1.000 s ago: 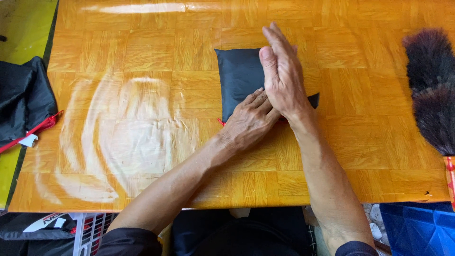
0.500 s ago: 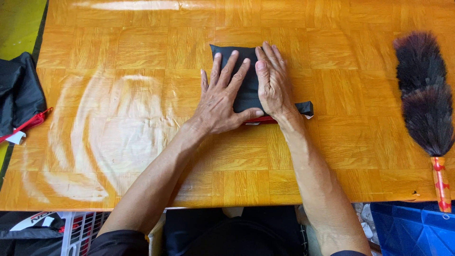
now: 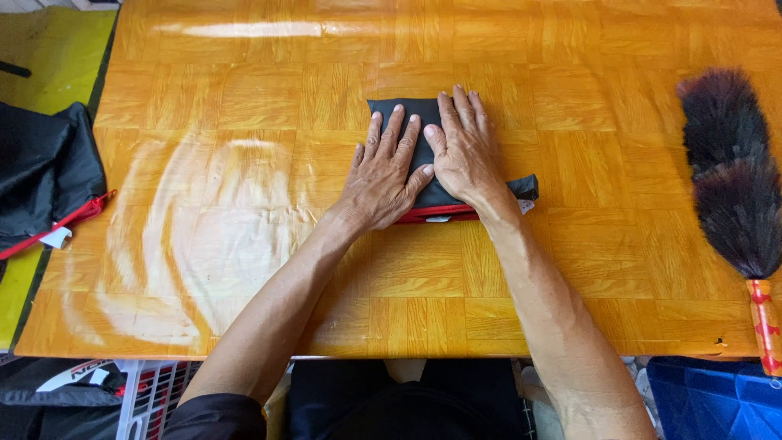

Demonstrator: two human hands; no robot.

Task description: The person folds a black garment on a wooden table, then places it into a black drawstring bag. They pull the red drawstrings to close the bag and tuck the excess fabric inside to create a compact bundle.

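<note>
Head view: both our hands lie flat on a folded black cloth with red trim at the middle of an orange wooden table.

From the head camera, our left hand (image 3: 384, 169) and right hand (image 3: 464, 145) rest side by side, fingers spread and palms down, open and grasping nothing, pressing the folded black cloth (image 3: 405, 114) onto the table (image 3: 244, 98). The red trim (image 3: 436, 214) shows along the near edge, under our wrists. A dark feather duster (image 3: 729, 179) lies well apart at the right edge; another black garment (image 3: 41, 175) hangs off the left side. To press well, we judge that even weight through both palms, with the edges kept aligned, should keep the fold flat and square.
</note>
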